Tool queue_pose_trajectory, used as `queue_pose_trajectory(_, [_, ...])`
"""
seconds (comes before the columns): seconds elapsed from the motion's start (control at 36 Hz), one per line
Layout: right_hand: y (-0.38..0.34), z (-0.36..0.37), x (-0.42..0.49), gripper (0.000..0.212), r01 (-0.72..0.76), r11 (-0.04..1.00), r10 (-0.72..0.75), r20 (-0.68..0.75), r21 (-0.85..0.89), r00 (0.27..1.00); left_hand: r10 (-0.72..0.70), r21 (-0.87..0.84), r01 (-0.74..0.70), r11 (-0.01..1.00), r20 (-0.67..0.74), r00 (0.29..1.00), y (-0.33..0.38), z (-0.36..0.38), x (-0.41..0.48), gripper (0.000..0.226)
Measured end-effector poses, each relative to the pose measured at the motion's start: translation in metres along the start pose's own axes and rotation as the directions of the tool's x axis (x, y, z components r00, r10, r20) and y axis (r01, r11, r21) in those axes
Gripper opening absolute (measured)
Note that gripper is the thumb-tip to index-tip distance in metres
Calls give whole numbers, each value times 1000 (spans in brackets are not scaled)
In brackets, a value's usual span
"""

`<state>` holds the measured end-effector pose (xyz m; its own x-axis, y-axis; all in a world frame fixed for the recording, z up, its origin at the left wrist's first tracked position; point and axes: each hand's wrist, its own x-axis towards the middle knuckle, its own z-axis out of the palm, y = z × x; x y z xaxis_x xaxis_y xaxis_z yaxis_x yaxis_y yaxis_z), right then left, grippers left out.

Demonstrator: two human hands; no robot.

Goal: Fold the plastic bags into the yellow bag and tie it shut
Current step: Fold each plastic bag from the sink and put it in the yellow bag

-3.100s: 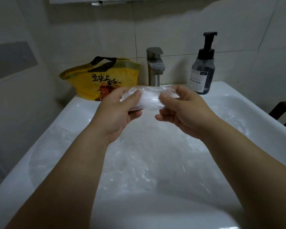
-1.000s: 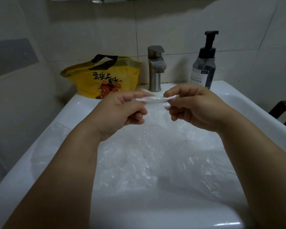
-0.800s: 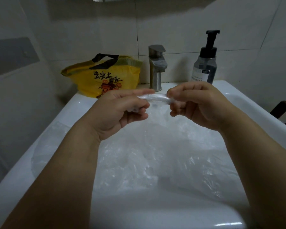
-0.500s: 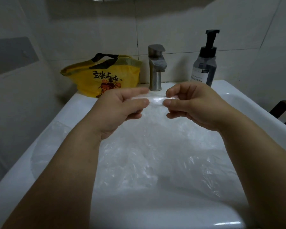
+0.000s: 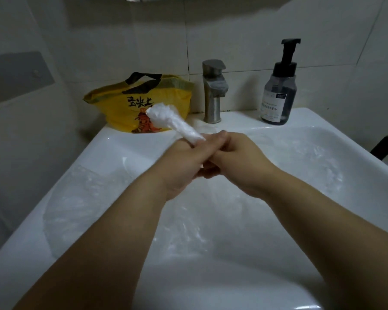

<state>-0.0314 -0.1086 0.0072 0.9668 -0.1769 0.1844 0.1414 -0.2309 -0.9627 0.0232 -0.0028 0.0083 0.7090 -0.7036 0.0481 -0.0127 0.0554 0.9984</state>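
Rolled clear plastic bag [image 5: 175, 123]: gripped at its lower end in curled left hand [image 5: 184, 162], in front of faucet [image 5: 213, 90], crumpled free end slanted up to faucet's left. Right hand [image 5: 238, 157]: curled, pressed against left hand; hold on bag hidden. Yellow bag [image 5: 121, 108]: stood left of faucet on sink [image 5: 121, 139] rim. Loose clear plastic [image 5: 87, 198]: spread in basin before faucet. Soap bottle [image 5: 278, 97]: stood right of faucet.

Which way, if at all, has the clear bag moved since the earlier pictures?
Yes. The clear bag has swung up and left: from level below the tap to sticking out before the yellow bag.
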Motion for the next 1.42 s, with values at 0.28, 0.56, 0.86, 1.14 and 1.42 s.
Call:
queue_pose_trajectory(0.28, [2,-4,3,29,20,1000,-19,54,-24,998,-29,-24,26,999,-137,990,0,0,7,46])
queue_pose_trajectory(0.56, [0,-9,1,18,-96,995,97,97,-15,991,-68,-385,-49,921,-283,957,6,-12,12,40])
queue_pose_trajectory(0.86, [0,-4,2,20,-117,993,120,107,-29,987,-141,-547,-104,831,-388,911,9,-15,13,50])
queue_pose_trajectory(1.14, [2,-6,3,20,-136,988,142,95,-68,985,-84,-418,-131,899,-459,884,5,-21,19,35])
queue_pose_trajectory(1.42, [1,-11,-3,16,-172,985,168,126,22,978,-63,-437,-169,883,-467,882,9,-19,8,48])
